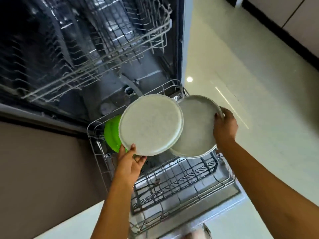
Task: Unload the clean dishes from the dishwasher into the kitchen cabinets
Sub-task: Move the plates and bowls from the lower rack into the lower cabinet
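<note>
The dishwasher stands open with its lower rack (222, 185) pulled out over the door. My left hand (131, 161) grips the near rim of a white speckled plate (150, 125), which hovers above the rack. My right hand (224, 126) grips the right rim of a second white plate (196, 128), partly tucked behind the first. A green plate (111, 133) stands upright in the rack's far left corner, half hidden by the left plate.
The upper rack (96, 69) is slid out above, with nothing visible in it. Some cutlery (155, 183) lies in the lower rack. A brown cabinet front (43, 161) is on the left. Glossy pale floor (259, 83) spreads to the right, with dark-based cabinets (302, 23) beyond.
</note>
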